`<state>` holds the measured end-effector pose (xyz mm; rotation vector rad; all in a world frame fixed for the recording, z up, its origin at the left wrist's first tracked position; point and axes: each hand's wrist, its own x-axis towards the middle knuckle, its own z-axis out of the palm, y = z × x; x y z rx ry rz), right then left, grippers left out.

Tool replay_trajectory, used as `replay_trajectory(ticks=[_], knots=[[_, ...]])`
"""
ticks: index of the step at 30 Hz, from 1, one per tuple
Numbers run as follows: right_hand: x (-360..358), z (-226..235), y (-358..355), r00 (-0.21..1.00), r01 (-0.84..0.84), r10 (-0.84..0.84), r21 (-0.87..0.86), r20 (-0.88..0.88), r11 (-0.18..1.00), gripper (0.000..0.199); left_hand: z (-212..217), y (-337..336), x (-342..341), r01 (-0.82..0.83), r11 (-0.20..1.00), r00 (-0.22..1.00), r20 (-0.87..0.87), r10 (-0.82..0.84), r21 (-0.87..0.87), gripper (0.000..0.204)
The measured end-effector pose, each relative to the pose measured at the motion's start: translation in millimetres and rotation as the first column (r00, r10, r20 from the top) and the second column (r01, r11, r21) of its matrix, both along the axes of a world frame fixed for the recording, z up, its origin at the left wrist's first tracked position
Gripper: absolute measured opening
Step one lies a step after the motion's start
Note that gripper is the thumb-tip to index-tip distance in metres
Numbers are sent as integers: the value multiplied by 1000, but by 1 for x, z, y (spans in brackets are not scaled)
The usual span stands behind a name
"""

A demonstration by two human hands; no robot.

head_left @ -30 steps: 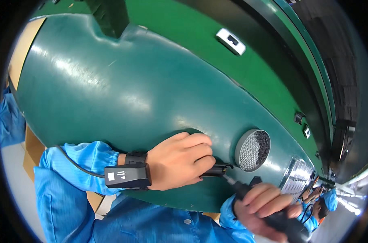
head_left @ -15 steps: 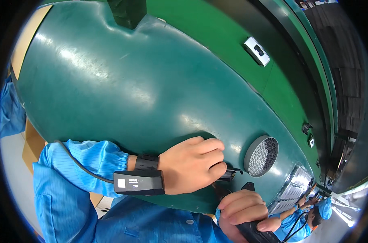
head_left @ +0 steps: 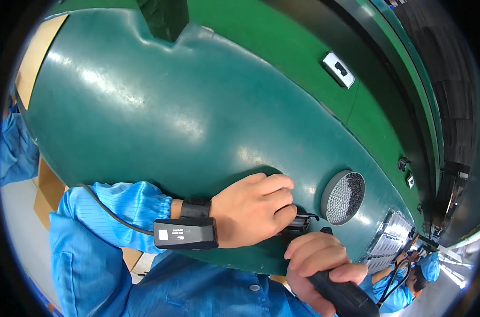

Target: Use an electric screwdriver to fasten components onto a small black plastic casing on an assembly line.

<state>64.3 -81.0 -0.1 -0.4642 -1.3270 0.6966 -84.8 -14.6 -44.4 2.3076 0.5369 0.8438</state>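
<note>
My left hand [head_left: 256,211], a black device strapped to its wrist, is closed with curled fingers on a black plastic part [head_left: 300,222] low on the green table. Most of that part lies hidden under the fingers. Close beside it, my right hand [head_left: 318,259] wraps around a black electric screwdriver [head_left: 345,293]. Its thick handle points to the lower right, and the tip is hidden behind the hand. Just beyond both hands stands a round grey dish [head_left: 324,205] holding many tiny dark pieces, probably screws.
Clear plastic trays [head_left: 389,238] lie at the table's right end, near a co-worker in blue [head_left: 398,293]. Past the table's far edge, a white-and-black part [head_left: 338,70] and small black parts [head_left: 404,163] rest on a green strip. Cardboard [head_left: 39,55] is at far left.
My right hand has come slightly up toward the black part, and the screwdriver's nose, visible before, is now covered. My left hand keeps its hold. The whole view has shifted a little.
</note>
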Motion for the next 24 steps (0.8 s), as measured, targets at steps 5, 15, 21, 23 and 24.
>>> replay_trajectory(ticks=[5, 15, 21, 23, 24], knots=[[10, 26, -7, 992, 83, -84, 12, 95, 996, 56, 36, 1, 8, 46, 999, 999, -23, -46, -4, 46], [141, 150, -43, 951, 215, -232, -103, -202, 971, 54, 148, 39, 37, -71, 990, 958, -267, 101, 120, 54], [229, 171, -63, 900, 370, -388, -125, -197, 921, 62, 176, 165, 34, -450, 854, 820, -258, 511, 261, 70], [249, 172, -68, 874, 414, -436, -141, -214, 899, 62, 189, 179, 69, -478, 722, 759, -178, 626, 500, 72], [253, 172, -69, 858, 407, -439, -170, -266, 898, 63, 191, 179, 87, -463, 729, 786, -147, 601, 504, 72]])
